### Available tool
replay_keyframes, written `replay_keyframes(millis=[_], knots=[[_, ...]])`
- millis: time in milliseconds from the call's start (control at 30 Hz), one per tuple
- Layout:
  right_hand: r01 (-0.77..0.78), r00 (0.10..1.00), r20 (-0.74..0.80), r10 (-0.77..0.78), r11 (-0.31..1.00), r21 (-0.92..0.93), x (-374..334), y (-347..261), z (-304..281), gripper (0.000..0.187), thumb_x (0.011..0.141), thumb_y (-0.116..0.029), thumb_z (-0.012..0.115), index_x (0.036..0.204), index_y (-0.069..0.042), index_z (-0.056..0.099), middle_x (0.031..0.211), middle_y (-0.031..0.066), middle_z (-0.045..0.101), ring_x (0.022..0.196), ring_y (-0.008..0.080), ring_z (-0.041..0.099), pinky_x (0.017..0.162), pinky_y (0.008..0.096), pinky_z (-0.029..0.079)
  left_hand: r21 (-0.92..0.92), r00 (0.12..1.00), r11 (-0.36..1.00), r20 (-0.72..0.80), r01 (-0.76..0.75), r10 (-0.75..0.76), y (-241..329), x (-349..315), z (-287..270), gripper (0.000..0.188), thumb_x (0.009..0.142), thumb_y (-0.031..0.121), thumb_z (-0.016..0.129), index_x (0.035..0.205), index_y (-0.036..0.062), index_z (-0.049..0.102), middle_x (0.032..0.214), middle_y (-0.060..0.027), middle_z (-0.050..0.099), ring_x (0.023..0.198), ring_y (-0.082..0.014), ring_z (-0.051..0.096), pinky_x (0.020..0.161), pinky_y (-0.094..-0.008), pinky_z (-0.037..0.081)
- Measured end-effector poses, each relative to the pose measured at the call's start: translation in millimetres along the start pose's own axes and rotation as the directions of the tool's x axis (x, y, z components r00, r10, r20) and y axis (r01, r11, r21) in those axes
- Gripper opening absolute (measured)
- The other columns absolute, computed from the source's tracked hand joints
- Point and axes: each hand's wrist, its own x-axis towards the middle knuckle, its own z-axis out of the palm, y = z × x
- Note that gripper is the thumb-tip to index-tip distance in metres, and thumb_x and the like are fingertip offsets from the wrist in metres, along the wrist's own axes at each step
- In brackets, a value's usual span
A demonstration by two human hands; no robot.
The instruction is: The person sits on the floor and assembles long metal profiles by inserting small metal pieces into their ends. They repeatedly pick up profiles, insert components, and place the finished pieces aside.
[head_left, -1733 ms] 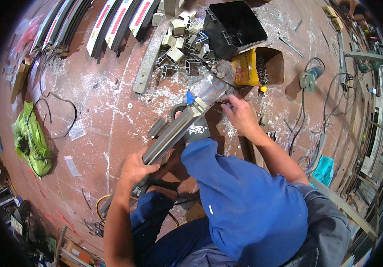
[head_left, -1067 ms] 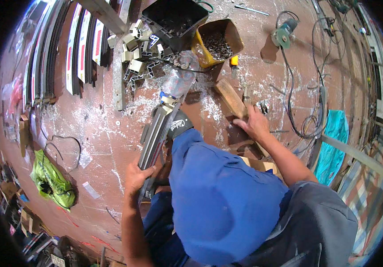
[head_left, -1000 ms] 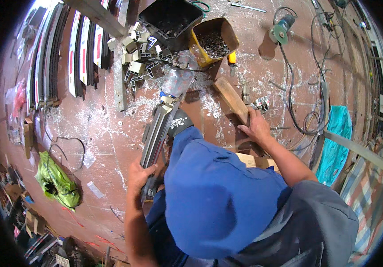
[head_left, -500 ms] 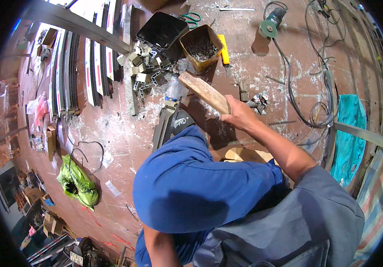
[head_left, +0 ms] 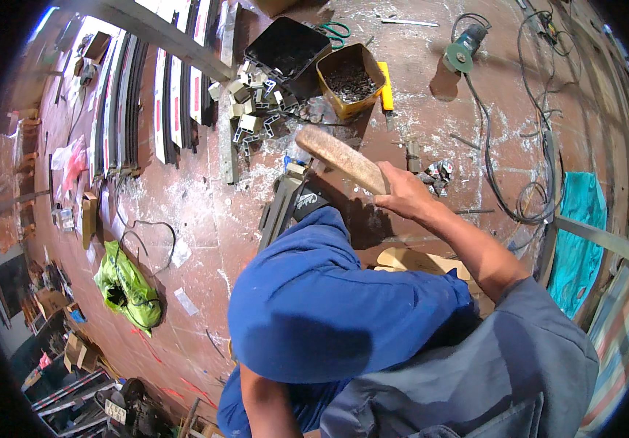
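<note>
My right hand [head_left: 404,191] is closed round one end of a wooden block [head_left: 343,159]. The block's far end is above the tip of a dark metal profile [head_left: 281,206]; whether they touch I cannot tell. A small pale piece with blue [head_left: 296,167] sits at that tip. The profile lies beside my foot in a black shoe [head_left: 310,203], by my bent knee in blue trousers [head_left: 307,306]. My left forearm [head_left: 269,409] passes down behind the knee, and the left hand is hidden.
Ahead lie cut profile pieces [head_left: 248,109], a black tray [head_left: 286,47], a yellow tub of small dark parts [head_left: 348,80] and a yellow-handled tool [head_left: 386,86]. An angle grinder [head_left: 464,50] with a trailing cable is at the far right. A green bag [head_left: 130,288] lies left.
The whole view has shifted, so floor items appear further right and slightly lower. Against them, the wooden block's far end has moved a little left and is slightly blurred, still in my right hand.
</note>
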Motion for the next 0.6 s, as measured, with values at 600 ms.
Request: replay_keyframes(millis=[600], knots=[[0.096, 0.985, -0.128, -0.116, 0.984, -0.149, -23.1, -8.9, 7.2, 0.082, 0.083, -0.026, 0.084, 0.151, -0.003, 0.046, 0.136, 0.0275, 0.063, 0.124, 0.0461, 0.063, 0.104, 0.0519, 0.054, -0.203, 0.966, 0.960, 0.134, -0.191, 0.221, -33.9, 43.1, -13.7, 0.069, 0.079, 0.029, 0.088, 0.138, 0.0014, 0.067, 0.122, -0.0132, 0.075, 0.112, -0.0227, 0.068, 0.101, -0.0382, 0.052]])
